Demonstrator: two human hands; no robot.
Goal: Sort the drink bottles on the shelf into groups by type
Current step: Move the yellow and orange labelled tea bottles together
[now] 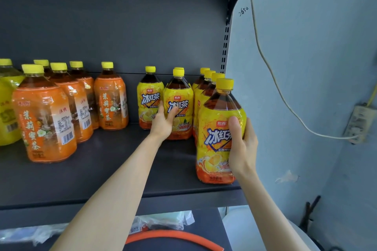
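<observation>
Several orange-labelled tea bottles (43,116) stand at the left of the dark shelf (106,165). Yellow-labelled iced tea bottles fill the right half. My right hand (243,144) grips the nearest yellow-labelled bottle (216,138), which stands at the shelf's front right. My left hand (163,123) reaches in with straight fingers and touches the left side of a yellow-labelled bottle (180,108) in the middle row. Another yellow-labelled bottle (149,102) stands just left of that hand. More of them (204,91) line up behind the gripped one.
A large all-yellow bottle (6,104) stands at the far left edge. A grey wall (306,67) with a white cable (271,79) and a power strip (359,124) lies to the right. Below the shelf are plastic bags (163,222) and an orange hose (173,237).
</observation>
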